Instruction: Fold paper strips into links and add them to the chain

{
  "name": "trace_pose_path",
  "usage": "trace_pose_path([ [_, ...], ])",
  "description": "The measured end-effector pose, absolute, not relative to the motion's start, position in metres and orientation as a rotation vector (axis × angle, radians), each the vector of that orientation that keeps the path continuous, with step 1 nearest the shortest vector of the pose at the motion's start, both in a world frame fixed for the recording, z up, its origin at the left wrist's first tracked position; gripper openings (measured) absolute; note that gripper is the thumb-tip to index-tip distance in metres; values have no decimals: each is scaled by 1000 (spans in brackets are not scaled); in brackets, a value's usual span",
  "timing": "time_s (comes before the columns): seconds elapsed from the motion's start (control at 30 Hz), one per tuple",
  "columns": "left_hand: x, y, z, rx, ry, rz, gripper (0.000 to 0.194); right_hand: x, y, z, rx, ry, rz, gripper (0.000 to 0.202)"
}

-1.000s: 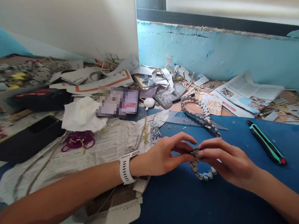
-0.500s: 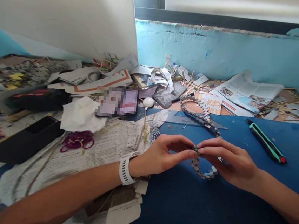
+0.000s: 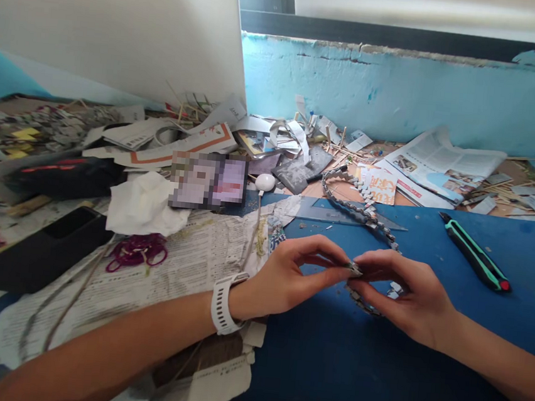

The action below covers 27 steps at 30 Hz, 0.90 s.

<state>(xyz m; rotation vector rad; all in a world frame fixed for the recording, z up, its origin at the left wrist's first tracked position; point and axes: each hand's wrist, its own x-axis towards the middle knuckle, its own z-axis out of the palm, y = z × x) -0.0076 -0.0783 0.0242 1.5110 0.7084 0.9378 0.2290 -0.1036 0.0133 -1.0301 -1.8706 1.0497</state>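
Observation:
A long zigzag chain of folded paper [image 3: 343, 203] curves from the back of the blue mat down to my hands. My left hand [image 3: 288, 278], with a white watch band [image 3: 223, 303] at the wrist, pinches a small folded piece at the chain's end between thumb and fingertips. Opposite it, my right hand [image 3: 409, 296] is closed on the same end of the chain, fingertips meeting the left ones. Part of the chain loops below and behind the right fingers and is partly hidden.
A green and black utility knife [image 3: 477, 252] lies at right on the blue mat [image 3: 327, 370]. Beneath the chain is a clear set square [image 3: 311, 211]. At left are newspaper [image 3: 201, 251], a black case [image 3: 40, 248], purple cord [image 3: 137, 252] and white tissue [image 3: 146, 204]. Paper scraps and sticks line the wall.
My right thumb has come down lower, opening a gap below the right fingers, and that hand now covers more of the lower chain loop. My left hand stays nearly still, pinching.

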Motion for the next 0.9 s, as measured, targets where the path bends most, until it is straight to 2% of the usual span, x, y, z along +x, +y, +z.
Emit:
trace_pose_path([
  [0.17,-7,-78,24,1545,700,961,13,228,-106,15,-1067,-1810,995,24],
  [0.5,-6,-70,19,1152,744,924,21,224,-107,23,-1061,-1721,1028,13],
  [0.63,-10,-70,18,1258,691,885,21,227,-103,28,-1048,-1789,1028,10],
  [0.73,-14,-70,20,1447,665,809,32,231,-99,30,-992,-1914,1021,14],
  [0.9,-14,-68,22,1643,749,750,20,236,-96,24,-950,-2023,996,19],
])
